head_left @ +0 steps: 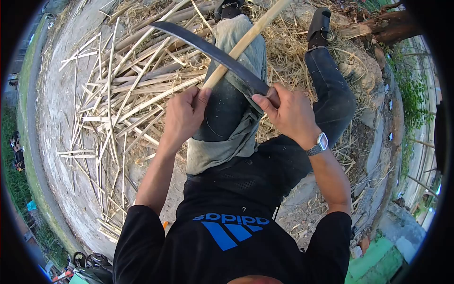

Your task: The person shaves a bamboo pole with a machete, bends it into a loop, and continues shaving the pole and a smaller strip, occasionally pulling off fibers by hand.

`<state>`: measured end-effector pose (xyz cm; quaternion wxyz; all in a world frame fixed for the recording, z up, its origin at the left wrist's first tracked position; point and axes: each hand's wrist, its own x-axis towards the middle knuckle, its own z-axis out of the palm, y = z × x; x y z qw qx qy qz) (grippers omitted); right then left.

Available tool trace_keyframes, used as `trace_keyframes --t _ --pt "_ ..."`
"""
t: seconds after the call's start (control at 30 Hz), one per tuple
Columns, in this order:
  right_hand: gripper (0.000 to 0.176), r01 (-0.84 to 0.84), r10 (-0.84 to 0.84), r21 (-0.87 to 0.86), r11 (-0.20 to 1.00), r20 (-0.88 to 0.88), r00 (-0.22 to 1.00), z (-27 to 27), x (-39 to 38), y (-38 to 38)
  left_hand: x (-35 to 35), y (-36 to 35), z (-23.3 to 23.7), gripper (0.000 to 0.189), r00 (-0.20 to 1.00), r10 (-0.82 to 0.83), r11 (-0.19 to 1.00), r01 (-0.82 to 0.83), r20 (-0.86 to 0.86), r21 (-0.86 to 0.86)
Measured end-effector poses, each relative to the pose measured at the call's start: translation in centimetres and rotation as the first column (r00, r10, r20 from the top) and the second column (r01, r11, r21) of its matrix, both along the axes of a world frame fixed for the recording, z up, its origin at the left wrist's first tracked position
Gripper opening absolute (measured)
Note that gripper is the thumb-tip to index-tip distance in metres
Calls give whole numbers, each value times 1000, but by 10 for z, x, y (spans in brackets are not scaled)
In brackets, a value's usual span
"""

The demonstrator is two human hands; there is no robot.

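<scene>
My right hand (291,113) is closed round the short handle of a long, curved, dark-bladed machete (208,49). Its blade slants up and left across a pale bamboo strip (253,35), overlapping it above my knee. The strip's near end is pinched in my left hand (184,116), thumb on top; from there it runs up and right past the top of the view. Under both lies a grey-green cloth (222,154), draped over my bent leg.
Many split bamboo strips (111,102) lie in a loose pile on the ground to the left. Shavings (288,47) cover the ground round my feet. A brown log (392,26) and a rough stone (359,71) are at upper right. My other leg (331,104) stretches out to the right.
</scene>
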<state>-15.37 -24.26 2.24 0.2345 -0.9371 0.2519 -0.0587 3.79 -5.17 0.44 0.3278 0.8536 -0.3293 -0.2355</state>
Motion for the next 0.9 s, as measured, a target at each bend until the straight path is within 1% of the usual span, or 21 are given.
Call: trace_keyframes --t 0.07,0.1,0.17,0.2,0.23,0.3,0.33,0.37,0.43,0.47,0.5,0.57,0.6,0.63,0.7,0.73,0.8,0.83,0.9 --pt "59 26 -26 -95 995 -4 1000 -2 8 0 -10 -2 0 42 996 -29 996 36 79 -79" --pt "59 33 -33 -96 995 -2 999 -7 12 -13 -12 2 -3 42 996 -36 996 43 81 -80" --pt "63 168 -161 -117 979 67 985 -17 22 -58 -13 10 -12 43 999 -6 994 10 38 -107" --pt "66 126 -126 6 992 59 990 -9 26 -70 -15 7 -5 42 1000 -9 993 12 27 -116" --pt "66 126 -126 -3 992 64 990 -6 28 -68 -15 7 -3 42 999 -8 992 12 31 -125" --pt "66 148 -145 -45 988 65 987 0 37 -52 -14 4 -2 38 999 -7 997 11 46 -83" --pt "67 129 -129 12 992 117 985 -4 36 -40 -16 5 -9 38 997 -4 990 15 72 -143" --pt "67 141 -140 2 990 133 981 -2 35 -29 -15 3 -6 38 996 -16 987 30 86 -155" --pt "62 -54 69 -202 978 66 995 -6 30 -12 -17 9 -4 39 999 -18 989 25 47 -145" --pt "63 -16 28 -151 988 81 996 -19 31 -25 -14 17 -12 39 997 -24 986 36 74 -165" --pt "63 -12 24 -145 989 83 996 -22 33 -45 -15 20 -10 39 997 -28 986 40 75 -159" --pt "66 193 -186 -74 978 95 978 -20 39 -80 -16 20 -1 38 1000 -10 993 12 17 -114" --pt "66 205 -190 -161 965 107 976 -19 43 -77 -15 17 0 38 999 -30 992 32 14 -125" --pt "66 206 -183 -186 961 134 974 -12 46 -69 -12 17 -7 38 999 -26 987 32 37 -155" --pt "65 167 -157 -69 983 135 978 -5 44 -44 -10 21 -24 38 998 -39 982 49 58 -183" --pt "65 185 -173 -74 980 146 974 -8 40 -40 -13 19 -14 38 1000 -14 983 16 10 -182" --pt "64 -37 66 -248 968 107 992 -17 34 -32 -6 34 -24 38 999 -21 984 26 30 -174" --pt "64 -28 55 -238 971 110 992 -20 33 -45 -2 46 -27 37 999 -6 986 13 44 -164" --pt "63 143 -135 -63 988 114 984 -14 37 -88 2 53 -17 37 1000 -12 984 17 26 -176"
